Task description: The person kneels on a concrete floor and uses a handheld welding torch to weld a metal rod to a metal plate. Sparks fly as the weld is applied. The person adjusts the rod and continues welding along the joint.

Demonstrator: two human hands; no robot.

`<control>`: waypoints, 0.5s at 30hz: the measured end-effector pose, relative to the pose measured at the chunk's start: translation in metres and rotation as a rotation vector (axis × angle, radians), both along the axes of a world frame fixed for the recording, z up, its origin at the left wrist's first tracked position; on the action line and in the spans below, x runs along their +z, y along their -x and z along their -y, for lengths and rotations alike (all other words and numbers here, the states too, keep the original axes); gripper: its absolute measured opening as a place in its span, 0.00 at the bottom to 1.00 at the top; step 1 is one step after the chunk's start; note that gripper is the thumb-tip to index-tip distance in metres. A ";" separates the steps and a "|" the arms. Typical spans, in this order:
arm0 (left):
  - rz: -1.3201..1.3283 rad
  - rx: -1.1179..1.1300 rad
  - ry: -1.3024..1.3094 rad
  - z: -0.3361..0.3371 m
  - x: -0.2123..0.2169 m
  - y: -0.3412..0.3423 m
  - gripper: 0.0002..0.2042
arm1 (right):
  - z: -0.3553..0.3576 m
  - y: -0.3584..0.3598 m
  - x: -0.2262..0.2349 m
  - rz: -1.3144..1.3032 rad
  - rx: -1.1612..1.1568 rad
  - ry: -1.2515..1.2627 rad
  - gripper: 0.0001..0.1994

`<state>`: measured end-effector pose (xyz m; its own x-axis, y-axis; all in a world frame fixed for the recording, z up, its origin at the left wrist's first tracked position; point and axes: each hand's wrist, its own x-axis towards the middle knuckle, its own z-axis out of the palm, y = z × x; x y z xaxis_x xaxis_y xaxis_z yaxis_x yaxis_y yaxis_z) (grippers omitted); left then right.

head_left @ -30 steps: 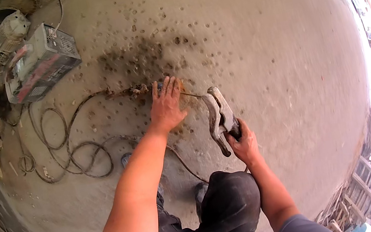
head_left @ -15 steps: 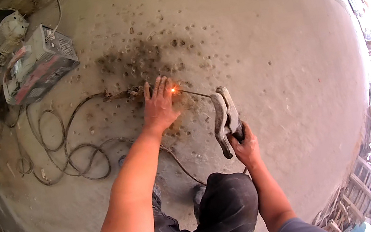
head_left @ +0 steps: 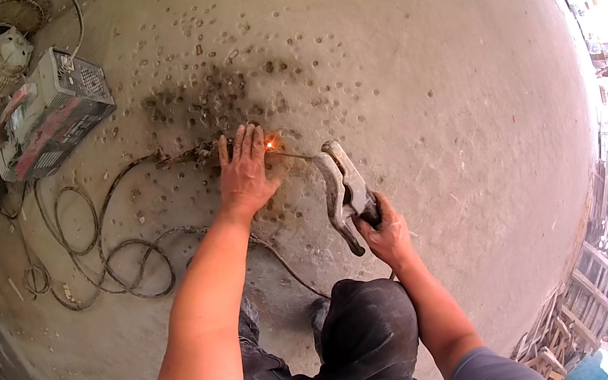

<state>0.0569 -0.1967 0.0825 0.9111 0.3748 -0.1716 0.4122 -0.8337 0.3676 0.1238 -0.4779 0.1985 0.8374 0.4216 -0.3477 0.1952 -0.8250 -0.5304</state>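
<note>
Your right hand [head_left: 385,234] is closed around the near end of a worn, grey metal clamp [head_left: 343,183], so the clamp sits directly in your grip, its long, curved body projecting past your fingers, away from you. A thin, straight metal rod [head_left: 289,153] runs leftward from the clamp's far end to a small, glowing orange spark [head_left: 270,145]. Your left hand [head_left: 244,172] is stretched out, palm down, just beside that spark; I cannot tell whether it presses on the dark, rusty, lumpy piece [head_left: 176,157] next to it. A dark, looped cable [head_left: 120,173] lies toward the left edge of the grey-brown floor [head_left: 453,115], and a grey, box-shaped machine [head_left: 54,112] stands near the floor's far left corner.
</note>
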 end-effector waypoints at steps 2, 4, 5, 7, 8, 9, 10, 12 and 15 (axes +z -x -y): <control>0.007 -0.019 0.032 0.002 0.002 -0.001 0.56 | -0.001 -0.001 0.000 -0.017 -0.003 0.008 0.29; 0.037 -0.038 0.031 0.004 0.002 -0.001 0.56 | -0.002 -0.001 0.000 0.003 0.005 -0.011 0.29; 0.064 -0.049 0.014 0.006 0.000 -0.001 0.56 | -0.003 -0.002 -0.001 0.013 0.010 -0.021 0.29; 0.094 -0.064 0.003 0.008 -0.001 -0.001 0.56 | -0.004 -0.002 0.000 -0.003 0.011 -0.004 0.29; 0.096 -0.069 0.008 0.009 -0.002 -0.001 0.56 | -0.005 -0.002 0.001 -0.011 0.013 0.004 0.29; 0.099 -0.073 0.013 0.010 -0.003 -0.001 0.56 | -0.005 -0.002 0.001 -0.006 0.018 0.005 0.29; 0.095 -0.078 0.011 0.011 -0.003 -0.001 0.57 | -0.004 -0.003 0.001 0.000 0.021 0.007 0.29; 0.085 -0.087 0.005 0.013 -0.003 -0.002 0.57 | -0.004 -0.003 0.003 -0.006 0.020 0.013 0.29; 0.080 -0.083 -0.001 0.014 -0.003 -0.001 0.58 | -0.004 -0.003 0.004 -0.015 0.020 0.014 0.29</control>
<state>0.0582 -0.2103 0.0799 0.9499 0.2972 -0.0967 0.3107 -0.8643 0.3956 0.1268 -0.4742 0.2029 0.8237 0.4330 -0.3661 0.2038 -0.8286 -0.5214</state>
